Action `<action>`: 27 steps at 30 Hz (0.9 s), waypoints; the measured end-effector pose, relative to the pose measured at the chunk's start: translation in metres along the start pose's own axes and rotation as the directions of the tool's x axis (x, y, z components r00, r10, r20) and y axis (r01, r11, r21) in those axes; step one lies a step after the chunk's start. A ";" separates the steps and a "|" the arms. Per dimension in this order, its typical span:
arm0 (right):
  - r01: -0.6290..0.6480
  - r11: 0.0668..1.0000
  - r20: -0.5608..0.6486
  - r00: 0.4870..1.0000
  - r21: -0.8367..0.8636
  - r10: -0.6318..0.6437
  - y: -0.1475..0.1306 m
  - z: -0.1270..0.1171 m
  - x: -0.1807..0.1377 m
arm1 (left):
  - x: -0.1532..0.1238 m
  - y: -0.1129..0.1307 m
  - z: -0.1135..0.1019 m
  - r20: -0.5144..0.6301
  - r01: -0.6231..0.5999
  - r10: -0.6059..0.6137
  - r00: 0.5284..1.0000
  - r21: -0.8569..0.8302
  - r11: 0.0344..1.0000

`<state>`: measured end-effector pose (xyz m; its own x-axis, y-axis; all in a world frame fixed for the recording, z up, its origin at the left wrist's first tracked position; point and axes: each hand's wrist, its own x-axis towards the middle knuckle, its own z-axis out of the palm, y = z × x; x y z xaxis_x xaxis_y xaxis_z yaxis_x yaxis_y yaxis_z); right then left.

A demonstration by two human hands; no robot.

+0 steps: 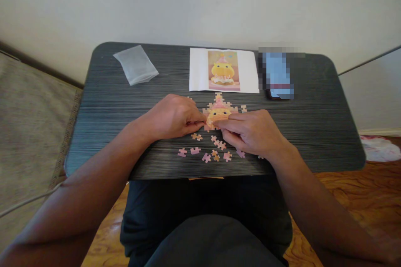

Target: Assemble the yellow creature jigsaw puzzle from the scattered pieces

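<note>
Dark clothing; puzzle between left hand, right hand.

The table has a dark, finely lined top with rounded corners; a pale wall stands behind it. At far left lies a translucent plastic bag, set askew. At far right lies a phone-like object, largely pixelated. Left of the table, a thin cable crosses a grey-beige fabric surface. Right: wood-grained brown floor and a white item with reddish marks, identity unclear.
</note>
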<state>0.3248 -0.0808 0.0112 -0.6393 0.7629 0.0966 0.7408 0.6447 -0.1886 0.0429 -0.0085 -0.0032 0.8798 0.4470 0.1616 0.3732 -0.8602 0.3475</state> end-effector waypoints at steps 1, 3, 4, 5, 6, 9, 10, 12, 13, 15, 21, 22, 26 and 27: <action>-0.002 1.000 0.004 1.000 0.001 0.002 0.000 0.000 0.000 | 0.000 0.000 0.000 0.006 0.002 -0.002 1.000 0.003 1.000; -0.006 1.000 0.009 1.000 0.000 0.006 0.000 0.000 0.001 | 0.000 0.001 -0.001 0.015 -0.006 0.006 1.000 0.016 1.000; -0.008 1.000 0.012 1.000 -0.003 0.008 0.000 0.000 0.001 | 0.001 0.001 -0.001 0.017 -0.017 0.016 1.000 0.026 1.000; -0.007 1.000 0.013 1.000 -0.005 0.007 0.000 0.000 0.001 | 0.001 0.001 -0.002 0.019 -0.027 0.027 0.999 0.040 0.999; -0.003 1.000 0.011 1.000 -0.006 0.003 0.000 0.001 0.001 | 0.001 0.002 -0.002 0.021 -0.036 0.034 0.999 0.058 0.998; 0.011 1.000 0.001 1.000 0.004 -0.011 0.000 0.001 0.001 | 0.001 0.005 -0.005 0.050 -0.040 0.034 0.998 0.117 0.992; 0.011 1.000 -0.002 1.000 0.009 -0.011 0.000 0.002 0.001 | 0.001 0.007 -0.006 0.069 -0.036 0.027 0.997 0.125 0.991; 0.005 1.000 -0.003 1.000 0.018 -0.005 0.000 0.002 0.001 | 0.002 0.011 -0.010 0.112 -0.025 0.010 0.994 0.131 0.991; 0.001 1.000 -0.002 1.000 0.023 -0.001 0.000 0.002 0.001 | 0.002 0.014 -0.012 0.137 -0.023 0.004 0.991 0.141 0.990; -0.007 1.000 0.007 1.000 0.031 0.006 0.001 0.002 0.002 | 0.003 0.019 -0.016 0.188 -0.035 -0.001 0.982 0.187 0.982; -0.007 0.999 0.007 1.000 0.043 0.007 0.002 0.002 0.003 | 0.007 0.028 -0.025 0.287 -0.070 -0.013 0.958 0.280 0.958; -0.008 0.999 0.010 1.000 0.051 0.008 0.003 0.002 0.003 | 0.008 0.030 -0.026 0.296 -0.071 -0.019 0.955 0.289 0.955; -0.005 0.997 0.021 1.000 0.081 0.003 0.003 0.002 0.003 | 0.012 0.036 -0.031 0.352 -0.090 -0.044 0.935 0.354 0.931; -0.006 0.997 0.022 1.000 0.082 0.005 0.003 0.002 0.003 | 0.013 0.038 -0.032 0.360 -0.094 -0.047 0.932 0.366 0.926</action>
<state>0.3251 -0.0763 0.0093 -0.6403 0.7646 0.0739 0.7256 0.6336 -0.2684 0.0586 -0.0273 0.0417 0.9081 0.3689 -0.1984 0.3702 -0.9284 -0.0316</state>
